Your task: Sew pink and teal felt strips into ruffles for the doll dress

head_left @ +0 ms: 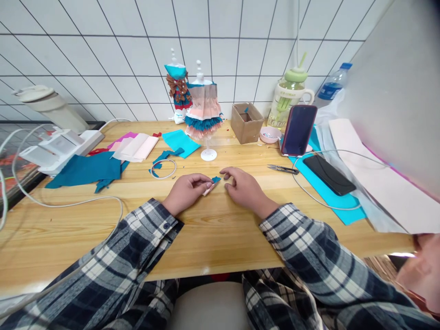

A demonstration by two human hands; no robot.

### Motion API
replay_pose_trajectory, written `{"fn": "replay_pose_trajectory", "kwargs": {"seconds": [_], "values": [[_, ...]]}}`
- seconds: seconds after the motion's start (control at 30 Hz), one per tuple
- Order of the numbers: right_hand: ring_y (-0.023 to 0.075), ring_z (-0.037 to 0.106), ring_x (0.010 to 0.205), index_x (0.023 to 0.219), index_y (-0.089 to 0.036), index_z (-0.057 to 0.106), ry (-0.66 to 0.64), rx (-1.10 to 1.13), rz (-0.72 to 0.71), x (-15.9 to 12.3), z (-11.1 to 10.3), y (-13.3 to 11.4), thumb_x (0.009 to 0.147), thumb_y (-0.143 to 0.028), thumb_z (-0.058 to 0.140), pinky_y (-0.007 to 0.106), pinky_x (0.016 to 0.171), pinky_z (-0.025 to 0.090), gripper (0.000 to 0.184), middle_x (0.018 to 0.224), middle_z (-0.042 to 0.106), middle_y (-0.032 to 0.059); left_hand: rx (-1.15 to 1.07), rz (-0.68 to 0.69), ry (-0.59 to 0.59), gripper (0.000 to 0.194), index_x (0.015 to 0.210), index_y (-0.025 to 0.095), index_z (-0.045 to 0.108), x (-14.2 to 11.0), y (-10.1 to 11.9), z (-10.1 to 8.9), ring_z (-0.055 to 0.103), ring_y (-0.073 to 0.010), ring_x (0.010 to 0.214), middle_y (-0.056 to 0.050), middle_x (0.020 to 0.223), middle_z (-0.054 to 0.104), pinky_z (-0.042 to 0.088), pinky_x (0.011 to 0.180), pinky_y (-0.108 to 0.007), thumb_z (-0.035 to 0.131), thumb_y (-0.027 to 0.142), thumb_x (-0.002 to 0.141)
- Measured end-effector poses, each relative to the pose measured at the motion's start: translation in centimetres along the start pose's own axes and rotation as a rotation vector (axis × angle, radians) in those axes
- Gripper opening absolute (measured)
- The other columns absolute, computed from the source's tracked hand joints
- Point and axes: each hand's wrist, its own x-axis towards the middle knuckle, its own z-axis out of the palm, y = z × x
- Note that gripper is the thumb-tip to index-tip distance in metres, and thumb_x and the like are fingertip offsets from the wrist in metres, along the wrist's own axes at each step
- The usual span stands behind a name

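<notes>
My left hand (187,190) rests on the wooden table (213,238), its fingers pinched on a small pink strip with a teal scrap at its tip (212,184). Just to the right, my right hand (242,185) lies on the table with curled fingers, its fingertips close to the teal scrap; I see nothing in it. Behind the hands stands a small dress form (204,112) in a pink and teal ruffled dress on a white round foot. A second small dressed figure (178,91) stands behind it.
Teal cloth (85,168), pink sheets (135,146) and a metal ring (163,168) lie at the left. A cardboard box (246,121), a pink dish (270,134), a propped phone (299,130), snips (283,169), a second phone (329,174), a jug (288,98) and cables lie at the right.
</notes>
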Motion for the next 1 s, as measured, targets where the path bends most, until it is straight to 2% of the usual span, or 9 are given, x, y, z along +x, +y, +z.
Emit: {"fn": "replay_pose_trajectory", "kwargs": {"seconds": [0.07, 0.2, 0.27, 0.33, 0.4, 0.47, 0.67, 0.8, 1.0], "values": [[0.0147, 0.061, 0.085, 0.122, -0.020, 0.057, 0.002, 0.198, 0.017, 0.2, 0.1, 0.1, 0.076, -0.013, 0.061, 0.026, 0.071, 0.049, 0.047, 0.112, 0.065, 0.0054, -0.135, -0.061, -0.031, 0.034, 0.091, 0.016, 0.071, 0.0, 0.1, -0.2, 0.067, -0.0184, 0.078, -0.005, 0.090, 0.075, 0.051, 0.074, -0.029, 0.065, 0.048, 0.078], [0.0160, 0.064, 0.088, 0.097, -0.020, 0.069, -0.056, 0.376, 0.086, 0.3, 0.4, -0.3, 0.079, -0.025, 0.063, 0.026, 0.069, 0.050, 0.019, 0.103, 0.070, 0.0047, -0.157, -0.062, -0.037, 0.038, 0.093, 0.017, 0.070, -0.1, 0.3, -0.5, 0.067, -0.0199, 0.083, -0.005, 0.092, 0.075, 0.051, 0.077, -0.031, 0.059, 0.051, 0.082], [0.0141, 0.064, 0.077, 0.090, -0.020, 0.069, -0.059, 0.353, 0.125, 0.2, 0.5, -0.7, 0.081, -0.025, 0.062, 0.026, 0.070, 0.050, 0.013, 0.089, 0.072, 0.0025, -0.019, 0.039, 0.060, 0.038, 0.096, 0.018, 0.070, -0.3, 0.6, -0.7, 0.066, -0.0212, 0.091, -0.006, 0.097, 0.074, 0.050, 0.083, -0.034, 0.053, 0.050, 0.087], [0.0128, 0.063, 0.069, 0.092, -0.020, 0.068, -0.057, 0.334, 0.146, 0.1, 0.5, -1.1, 0.082, -0.026, 0.062, 0.026, 0.067, 0.049, 0.014, 0.082, 0.072, 0.0012, 0.177, 0.212, 0.155, 0.037, 0.098, 0.019, 0.070, -0.5, 1.0, -0.8, 0.065, -0.0228, 0.095, -0.007, 0.100, 0.073, 0.047, 0.087, -0.036, 0.057, 0.051, 0.085], [0.0125, 0.062, 0.068, 0.096, -0.020, 0.068, -0.050, 0.325, 0.140, -0.1, 0.5, -1.3, 0.082, -0.027, 0.061, 0.025, 0.065, 0.048, 0.016, 0.082, 0.071, 0.0009, 0.360, 0.387, 0.166, 0.036, 0.097, 0.020, 0.070, -0.8, 1.4, -0.9, 0.063, -0.0237, 0.095, -0.007, 0.098, 0.072, 0.046, 0.088, -0.038, 0.065, 0.051, 0.080], [0.0123, 0.061, 0.067, 0.100, -0.021, 0.066, -0.042, 0.309, 0.125, -0.2, 0.4, -1.4, 0.083, -0.028, 0.062, 0.024, 0.063, 0.047, 0.019, 0.081, 0.070, 0.0002, 0.489, 0.483, 0.136, 0.034, 0.099, 0.021, 0.070, -1.0, 1.6, -0.8, 0.064, -0.0234, 0.092, -0.006, 0.094, 0.072, 0.045, 0.085, -0.039, 0.067, 0.048, 0.079], [0.0107, 0.057, 0.061, 0.107, -0.021, 0.062, 0.003, 0.307, 0.101, -0.4, 0.1, -1.8, 0.083, -0.031, 0.064, 0.022, 0.057, 0.043, 0.027, 0.074, 0.066, -0.0022, 0.540, 0.455, 0.194, 0.022, 0.095, 0.021, 0.072, -1.0, 1.3, -0.3, 0.065, -0.0209, 0.084, -0.005, 0.087, 0.073, 0.045, 0.080, -0.036, 0.063, 0.038, 0.084], [0.0102, 0.058, 0.061, 0.107, -0.021, 0.061, -0.001, 0.308, 0.073, -0.5, 0.3, -1.9, 0.083, -0.029, 0.064, 0.021, 0.058, 0.043, 0.026, 0.076, 0.067, -0.0021, 0.491, 0.443, 0.155, 0.021, 0.089, 0.021, 0.072, -1.0, 1.4, -0.2, 0.066, -0.0198, 0.083, -0.005, 0.086, 0.074, 0.045, 0.079, -0.035, 0.063, 0.039, 0.084], [0.0104, 0.057, 0.059, 0.109, -0.021, 0.060, 0.002, 0.317, 0.029, -0.6, 0.1, -1.9, 0.082, -0.032, 0.065, 0.022, 0.056, 0.044, 0.030, 0.077, 0.066, -0.0016, 0.465, 0.442, 0.114, 0.022, 0.094, 0.023, 0.074, -1.0, 1.2, -0.3, 0.066, -0.0198, 0.084, -0.005, 0.087, 0.075, 0.045, 0.080, -0.035, 0.058, 0.036, 0.088]]}}
